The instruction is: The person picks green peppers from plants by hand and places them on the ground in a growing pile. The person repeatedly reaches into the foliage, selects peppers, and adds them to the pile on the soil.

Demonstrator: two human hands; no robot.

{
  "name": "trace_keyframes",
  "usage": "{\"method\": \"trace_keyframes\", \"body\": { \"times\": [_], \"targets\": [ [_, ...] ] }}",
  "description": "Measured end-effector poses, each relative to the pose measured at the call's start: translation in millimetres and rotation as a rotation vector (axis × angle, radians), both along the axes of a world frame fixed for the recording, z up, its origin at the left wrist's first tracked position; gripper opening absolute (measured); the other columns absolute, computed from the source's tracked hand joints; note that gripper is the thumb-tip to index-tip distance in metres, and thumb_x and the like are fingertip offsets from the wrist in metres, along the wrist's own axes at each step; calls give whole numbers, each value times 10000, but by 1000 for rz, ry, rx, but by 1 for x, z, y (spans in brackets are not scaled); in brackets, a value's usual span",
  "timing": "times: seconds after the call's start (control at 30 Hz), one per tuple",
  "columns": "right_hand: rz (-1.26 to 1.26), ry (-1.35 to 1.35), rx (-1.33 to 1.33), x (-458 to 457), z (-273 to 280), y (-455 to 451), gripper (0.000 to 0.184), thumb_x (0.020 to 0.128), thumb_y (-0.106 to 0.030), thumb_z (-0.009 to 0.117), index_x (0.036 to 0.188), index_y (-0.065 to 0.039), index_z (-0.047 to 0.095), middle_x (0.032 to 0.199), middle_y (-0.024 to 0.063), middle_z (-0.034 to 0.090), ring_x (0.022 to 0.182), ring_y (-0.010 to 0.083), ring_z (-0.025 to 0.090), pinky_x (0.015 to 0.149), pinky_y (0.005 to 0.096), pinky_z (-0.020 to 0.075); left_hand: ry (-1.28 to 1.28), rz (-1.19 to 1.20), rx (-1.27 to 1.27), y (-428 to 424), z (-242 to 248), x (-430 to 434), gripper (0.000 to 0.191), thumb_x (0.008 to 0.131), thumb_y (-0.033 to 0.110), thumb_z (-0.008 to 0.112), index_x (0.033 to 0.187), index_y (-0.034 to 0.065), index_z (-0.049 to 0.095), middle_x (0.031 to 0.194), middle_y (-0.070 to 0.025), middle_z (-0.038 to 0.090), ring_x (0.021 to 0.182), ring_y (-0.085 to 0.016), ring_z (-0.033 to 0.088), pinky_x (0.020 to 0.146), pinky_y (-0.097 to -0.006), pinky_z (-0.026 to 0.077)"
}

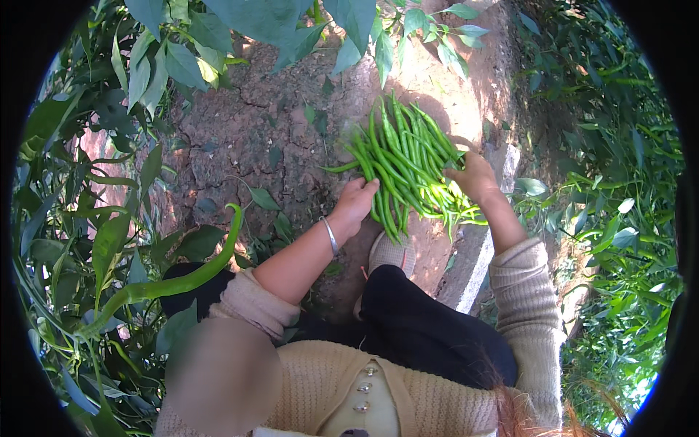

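A big bundle of long green chili peppers (404, 158) lies between my two hands, most of them pointing the same way. My left hand (355, 205) grips the bundle's left edge, with the thumb on top and a silver bangle on the wrist. At the opposite side, my right hand (474, 176) is closed around the edge of the bundle, its fingertips partly hidden by peppers. Some peppers hang over the toe of a light knit shoe (392, 255). Whether the bundle rests on the ground or is held just above it, I cannot tell.
Cracked bare soil (251, 125) forms the path. Leafy pepper plants (71, 229) crowd the left, with one large curved green pepper (180, 281) close to my left forearm. More plants (617, 164) line the right, beside a pale narrow strip (476, 273). Leaves (306, 27) overhang the top.
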State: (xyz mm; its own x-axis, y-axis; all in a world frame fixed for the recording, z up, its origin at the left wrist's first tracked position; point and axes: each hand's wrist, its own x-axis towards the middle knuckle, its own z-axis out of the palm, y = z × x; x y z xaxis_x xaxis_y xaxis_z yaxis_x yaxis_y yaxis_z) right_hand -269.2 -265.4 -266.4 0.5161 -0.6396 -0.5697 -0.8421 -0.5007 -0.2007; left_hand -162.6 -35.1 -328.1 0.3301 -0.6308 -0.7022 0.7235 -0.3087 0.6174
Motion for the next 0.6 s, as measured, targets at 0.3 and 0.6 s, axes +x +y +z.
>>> {"method": "trace_keyframes", "body": {
  "times": [0.3, 0.6],
  "targets": [
    [31, -162, 212, 2, 51, -13, 381, 781, -189, 656, 1112, -5, 607, 821, 131, 668, 683, 215, 646, 643, 325, 519, -211, -255, 4, 25, -5, 18, 349, 906, 219, 563, 1153, -28, 563, 1096, -100, 612, 989, -167, 558, 884, -308, 422],
    [-587, -526, 1092, 42, 89, 57, 169, 861, -190, 653, 882, -52, 559, 566, -55, 448, 357, 13, 322, 308, 183, 233, -466, -69, -234, 12, 65, 20, 511, 969, 341, 443, 1307, -38, 385, 1160, -198, 553, 1086, -265, 552, 923, -354, 445]
  ]
}}
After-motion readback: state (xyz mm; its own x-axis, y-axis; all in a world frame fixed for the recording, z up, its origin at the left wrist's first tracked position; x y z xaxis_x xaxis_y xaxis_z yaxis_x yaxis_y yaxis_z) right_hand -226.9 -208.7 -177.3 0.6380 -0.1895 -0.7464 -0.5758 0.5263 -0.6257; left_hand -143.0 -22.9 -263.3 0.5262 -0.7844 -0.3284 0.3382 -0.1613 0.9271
